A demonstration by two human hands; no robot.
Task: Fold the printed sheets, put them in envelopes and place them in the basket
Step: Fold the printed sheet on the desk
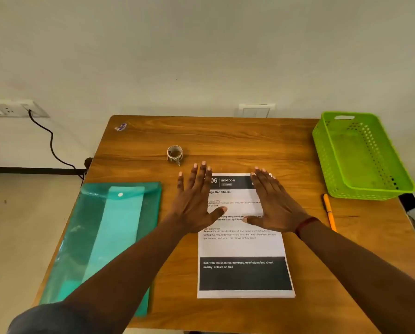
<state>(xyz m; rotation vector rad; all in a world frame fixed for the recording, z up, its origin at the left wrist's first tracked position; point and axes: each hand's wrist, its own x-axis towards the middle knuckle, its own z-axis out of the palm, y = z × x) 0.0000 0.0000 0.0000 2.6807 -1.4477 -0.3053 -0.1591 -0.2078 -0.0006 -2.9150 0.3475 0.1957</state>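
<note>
Nothing looks done yet. The white printed paper sheet [242, 247] lies flat and unfolded beneath the straight, spread fingers of the left hand [194, 203] and right hand [271, 203]; I cannot tell whether they press it or hover. The translucent teal plastic envelope [93, 237] lies left of the fingers and the lime-green perforated plastic basket [322, 150], seemingly empty, lies far to their right, so folding, filling and placing all remain.

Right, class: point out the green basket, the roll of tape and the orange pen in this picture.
green basket [322, 153], head view, its perforated left wall.
roll of tape [174, 160], head view, its lower outer band.
orange pen [329, 212], head view, middle of its barrel.
</note>
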